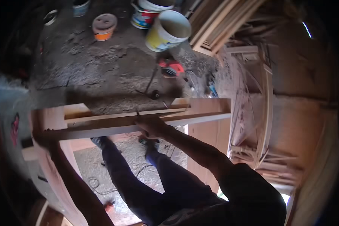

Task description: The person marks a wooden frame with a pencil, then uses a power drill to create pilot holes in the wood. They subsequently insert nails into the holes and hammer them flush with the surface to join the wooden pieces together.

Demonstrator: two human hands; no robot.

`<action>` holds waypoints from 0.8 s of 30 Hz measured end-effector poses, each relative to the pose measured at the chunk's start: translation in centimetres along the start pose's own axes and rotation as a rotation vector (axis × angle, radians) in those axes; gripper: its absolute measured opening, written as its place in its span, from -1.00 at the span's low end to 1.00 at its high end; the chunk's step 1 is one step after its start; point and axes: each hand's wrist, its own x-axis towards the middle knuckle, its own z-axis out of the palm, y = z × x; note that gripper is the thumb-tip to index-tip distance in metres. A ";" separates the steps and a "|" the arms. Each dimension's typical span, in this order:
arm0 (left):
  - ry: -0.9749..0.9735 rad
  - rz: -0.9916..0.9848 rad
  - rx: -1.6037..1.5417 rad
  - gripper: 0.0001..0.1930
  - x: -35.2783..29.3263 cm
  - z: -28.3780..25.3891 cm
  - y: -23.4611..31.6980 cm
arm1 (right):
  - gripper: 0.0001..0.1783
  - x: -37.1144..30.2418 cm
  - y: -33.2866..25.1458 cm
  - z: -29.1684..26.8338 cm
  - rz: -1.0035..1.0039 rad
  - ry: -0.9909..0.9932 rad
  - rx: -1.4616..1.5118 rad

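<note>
A long wooden plank (101, 130) lies crosswise over the wooden frame (209, 139), its pale edge facing me. My left hand (45, 139) is closed around the plank's left end, with fingertips showing over its top. Near the middle, my right hand (150, 127) is closed at the plank, its fingers curled over the edge. A thin dark tip sticks up by those fingers; I cannot tell whether it is a finger or a slim tool. Just beyond runs a narrower wooden strip (128, 115) between two light blocks, one of them a corner block (77, 110).
Beyond the frame, a red power tool (171, 68) with a cord rests on the rough floor. Farther off stand a yellow-white bucket (168, 32), another bucket (141, 17) and an orange tub (104, 27). Wooden frames (224, 24) lean at far right. Cables (96, 184) lie near my feet.
</note>
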 end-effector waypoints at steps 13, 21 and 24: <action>0.305 -0.235 -0.767 -0.55 5.4 -9.2 -5.9 | -0.54 -1.9 -2.6 1.1 0.097 -0.036 0.124; 0.319 -0.182 -0.771 -0.54 7.8 -12.1 -4.8 | -0.72 0.3 -3.1 0.3 0.087 -0.004 0.185; 0.257 -0.193 -0.743 -0.56 6.6 -11.7 -4.9 | -0.69 -0.1 -2.8 0.6 0.055 0.033 0.154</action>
